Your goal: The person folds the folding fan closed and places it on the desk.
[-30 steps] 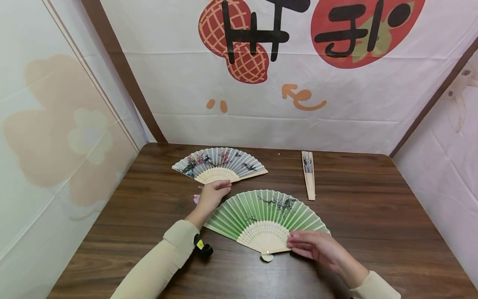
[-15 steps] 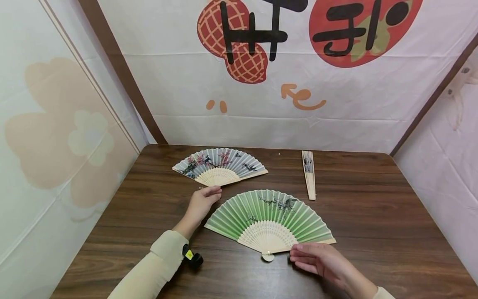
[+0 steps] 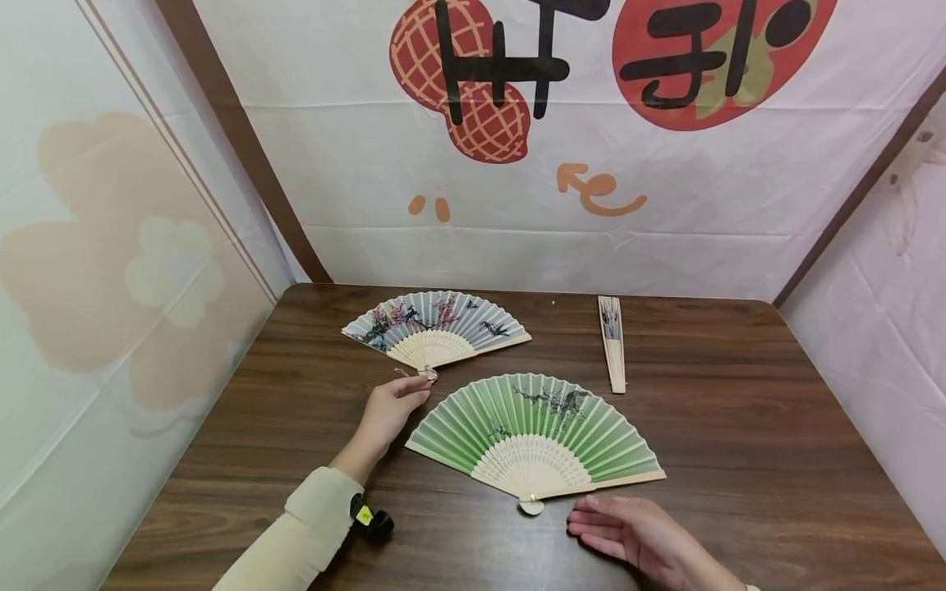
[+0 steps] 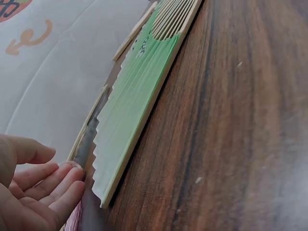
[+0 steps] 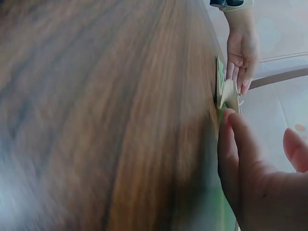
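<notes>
A green folding fan (image 3: 532, 439) lies spread on the table, its pale ribs meeting at a pivot toward the front. Behind it, to the left, a grey floral folding fan (image 3: 436, 332) is spread too. My left hand (image 3: 387, 414) has its fingertips right at the grey fan's pivot. In the left wrist view, the thumb of my left hand (image 4: 36, 183) stands apart from the loosely bent fingers. Just in front of the green fan's lower right edge, my right hand (image 3: 634, 532) rests with relaxed fingers, holding nothing.
A closed folding fan (image 3: 612, 345) lies at the back right of the brown wooden table (image 3: 739, 427). A white printed cloth (image 3: 517, 254) hangs behind the table, and similar cloths stand at both sides. A pink tassel (image 4: 73, 219) shows below my left fingers.
My left hand has drawn back toward the front left, uncovering the grey fan's pivot. My right hand has slid off the green fan's edge toward the front. The fans stay in place.
</notes>
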